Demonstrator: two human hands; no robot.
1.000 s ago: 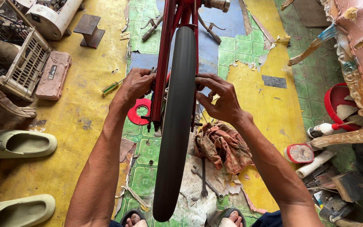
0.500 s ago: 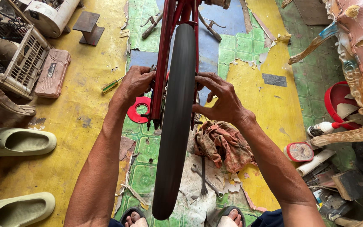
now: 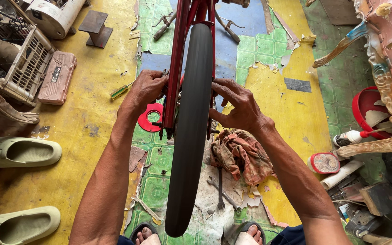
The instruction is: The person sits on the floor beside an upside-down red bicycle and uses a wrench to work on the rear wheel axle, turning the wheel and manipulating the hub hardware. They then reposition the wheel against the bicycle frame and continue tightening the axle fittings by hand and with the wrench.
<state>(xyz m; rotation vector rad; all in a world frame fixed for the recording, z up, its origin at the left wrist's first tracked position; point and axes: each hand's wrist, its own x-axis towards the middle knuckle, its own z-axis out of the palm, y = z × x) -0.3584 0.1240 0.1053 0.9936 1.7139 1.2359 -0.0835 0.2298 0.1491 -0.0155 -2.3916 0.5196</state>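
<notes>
A black bicycle tyre (image 3: pixel 190 131) stands upright between the red frame stays (image 3: pixel 176 68), seen from above. My left hand (image 3: pixel 147 90) grips the red stay on the tyre's left side, fingers curled around it near the axle. My right hand (image 3: pixel 235 106) rests against the tyre's right side near the axle, fingers spread and bent; what its fingertips touch is hidden by the tyre. A red disc-shaped part (image 3: pixel 150 116) lies on the floor below my left hand.
A dirty rag (image 3: pixel 240 155) and spanners (image 3: pixel 220 188) lie right of the wheel. A green-handled screwdriver (image 3: pixel 121 90), a pink case (image 3: pixel 57 77) and a plastic crate (image 3: pixel 16 59) are at left, with pale clogs (image 3: pixel 19 152). A red bucket (image 3: pixel 368 106) and clutter sit at right.
Both hands stay at the axle on either side of the wheel; the fingers have shifted only slightly.
</notes>
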